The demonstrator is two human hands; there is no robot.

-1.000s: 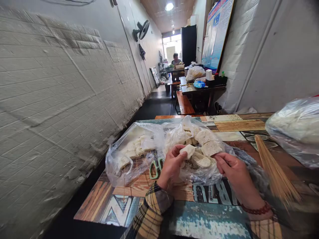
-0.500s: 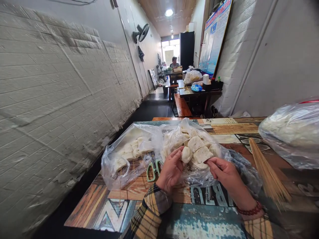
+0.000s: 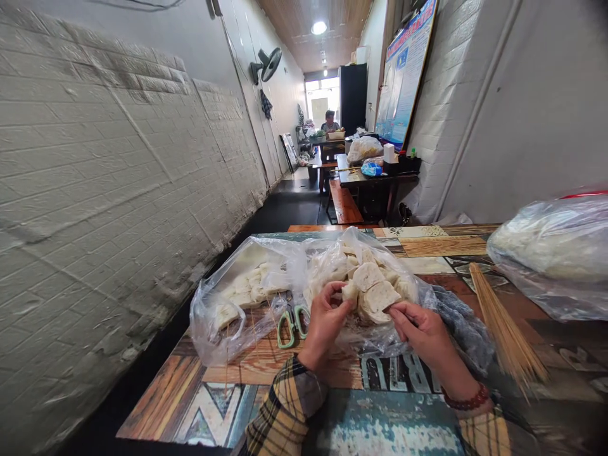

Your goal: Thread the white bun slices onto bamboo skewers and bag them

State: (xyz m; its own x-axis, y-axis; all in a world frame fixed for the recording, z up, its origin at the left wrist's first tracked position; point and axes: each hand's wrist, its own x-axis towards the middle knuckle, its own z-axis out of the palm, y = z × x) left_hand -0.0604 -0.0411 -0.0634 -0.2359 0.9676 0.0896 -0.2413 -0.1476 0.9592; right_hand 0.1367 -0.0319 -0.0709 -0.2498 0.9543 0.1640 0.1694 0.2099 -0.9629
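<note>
Where two plaid sleeves [image 3: 285,405] reach over the table [image 3: 256,367], its patchwork print runs from worn teal to wood grain, a big N near the left corner. The left hand [image 3: 329,323] pinches a pale slice [image 3: 350,291] tight between thumb and fingers; the right hand [image 3: 420,326] presses thumb and fingertips together at the near corner of a pair of slices [image 3: 376,288], though I cannot tell whether a stick runs through them. All three are over a clear bag [image 3: 349,238] heaped with more. Scissors [image 3: 290,306] lie left of the left hand, beside a second bag [image 3: 202,329]; a dark bag [image 3: 463,329] crumples by the right wrist, then thin sticks [image 3: 506,329] and a bulging bag [image 3: 546,247]. Past the far edge stand an orange bench [image 3: 345,201] and a second table [image 3: 350,176] bearing a sack [image 3: 365,150] and a blue packet [image 3: 372,168]. Higher up, a fan [image 3: 269,65] hangs on the left wall [image 3: 123,145], a poster [image 3: 403,76] on the right. Farthest back, a person [image 3: 331,121] is before a bright doorway [image 3: 317,104].
</note>
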